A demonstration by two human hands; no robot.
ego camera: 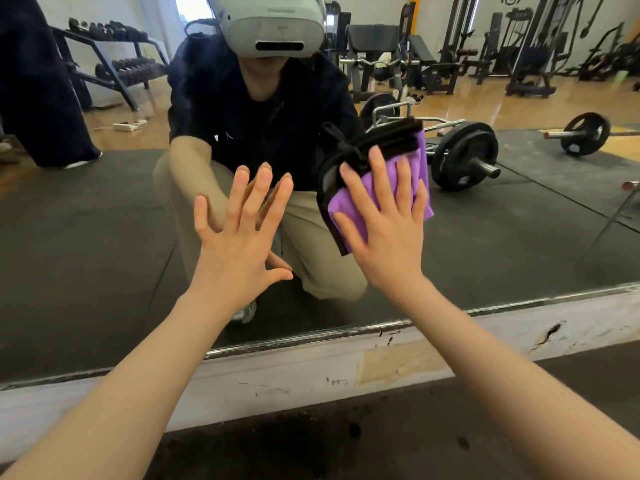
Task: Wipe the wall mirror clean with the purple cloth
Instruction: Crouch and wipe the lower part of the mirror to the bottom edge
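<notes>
Right hand point(388, 233) lies flat with fingers spread straight, pressing the purple cloth point(360, 202) against the wall mirror point(104, 237); nothing is gripped. The cloth sits on the lower central glass, a black folded layer showing along its top and left edges. Left hand point(239, 233) is spread wide, fingertips at the glass just left of the cloth, holding nothing.

Reflected in the mirror: a crouching person in a white headset point(273, 26), its lettering too small to read; a loaded barbell point(464, 154); a second barbell point(585, 133); a dumbbell rack point(114, 64); weight machines point(519, 53). Flooring is black rubber matting with wood beyond.

Below the mirror runs a scuffed, chipped white baseboard point(311, 368).
</notes>
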